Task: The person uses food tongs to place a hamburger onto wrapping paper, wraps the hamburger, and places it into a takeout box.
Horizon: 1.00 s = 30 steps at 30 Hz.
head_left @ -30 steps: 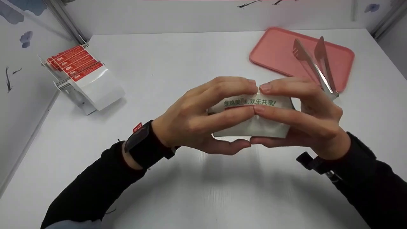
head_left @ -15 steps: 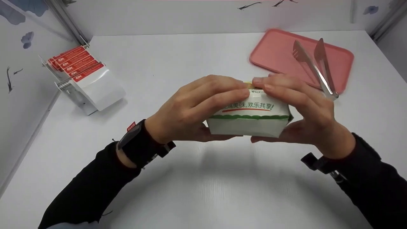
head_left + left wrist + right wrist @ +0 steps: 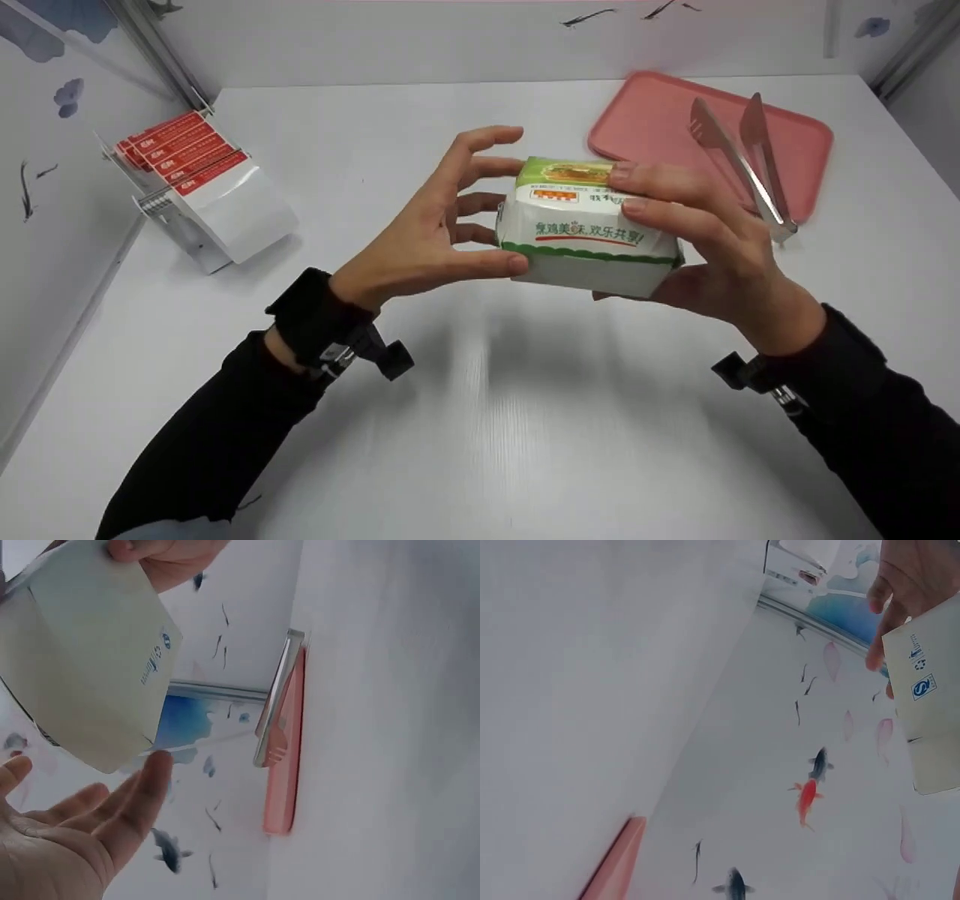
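Observation:
A closed burger box [image 3: 581, 225], white with a green top and a green scalloped line, is held up off the table. My right hand [image 3: 731, 259] grips its right end, fingers over the top and thumb below. At the left end, my left hand [image 3: 420, 240] has its fingers spread and loosely bent, the thumb by the lower front edge. From the left wrist, the pale underside of the burger box [image 3: 90, 667] shows close to the left fingers [image 3: 135, 817], which do not wrap it. What the box contains is hidden.
A pink tray [image 3: 645, 116] lies at the back right with metal tongs [image 3: 739, 154] on it. To the left on the white table [image 3: 360, 127] stands a wire rack [image 3: 150, 199] bearing red-and-white paper packets [image 3: 210, 172]. Printed wall panels enclose the back and sides.
My left hand has let go of the box and spread its fingers, moving off to the left. The box, now closed with its lid visible, has risen and tilted slightly in the right hand.

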Each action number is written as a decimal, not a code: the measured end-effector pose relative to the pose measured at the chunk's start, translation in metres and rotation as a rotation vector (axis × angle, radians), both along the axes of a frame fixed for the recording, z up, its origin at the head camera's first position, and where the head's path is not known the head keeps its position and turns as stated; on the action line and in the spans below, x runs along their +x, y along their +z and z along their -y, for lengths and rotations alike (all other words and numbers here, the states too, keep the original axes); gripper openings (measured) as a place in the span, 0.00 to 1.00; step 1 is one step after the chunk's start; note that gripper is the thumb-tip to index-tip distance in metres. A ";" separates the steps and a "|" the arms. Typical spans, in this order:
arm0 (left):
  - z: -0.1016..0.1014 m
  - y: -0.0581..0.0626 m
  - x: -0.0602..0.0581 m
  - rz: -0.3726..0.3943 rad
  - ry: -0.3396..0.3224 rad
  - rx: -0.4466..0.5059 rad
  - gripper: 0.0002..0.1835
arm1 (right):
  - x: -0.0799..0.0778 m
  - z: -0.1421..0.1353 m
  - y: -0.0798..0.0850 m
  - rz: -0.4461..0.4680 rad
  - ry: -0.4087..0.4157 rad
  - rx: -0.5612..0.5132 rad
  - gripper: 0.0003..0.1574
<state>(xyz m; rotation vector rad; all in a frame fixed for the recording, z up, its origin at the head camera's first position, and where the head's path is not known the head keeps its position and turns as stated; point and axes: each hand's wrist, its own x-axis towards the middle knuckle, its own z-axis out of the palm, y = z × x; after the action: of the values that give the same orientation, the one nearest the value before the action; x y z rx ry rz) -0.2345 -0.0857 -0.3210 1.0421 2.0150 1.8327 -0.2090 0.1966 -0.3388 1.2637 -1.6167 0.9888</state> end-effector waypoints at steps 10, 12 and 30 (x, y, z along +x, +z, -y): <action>0.000 -0.019 -0.009 -0.037 0.040 0.104 0.44 | -0.005 -0.019 -0.004 0.476 -0.055 0.176 0.60; 0.001 -0.022 -0.011 -0.078 0.054 0.092 0.44 | -0.002 -0.023 -0.005 0.644 -0.022 0.202 0.63; 0.006 -0.060 -0.050 -0.091 0.076 -0.267 0.46 | -0.046 -0.027 -0.039 1.072 0.018 0.329 0.55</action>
<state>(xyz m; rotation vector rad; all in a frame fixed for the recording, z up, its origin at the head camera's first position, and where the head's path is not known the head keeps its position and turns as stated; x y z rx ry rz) -0.2843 -0.0918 -0.3807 0.9991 2.3032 1.5183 -0.2546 0.2234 -0.3781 0.9671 -2.6573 1.6055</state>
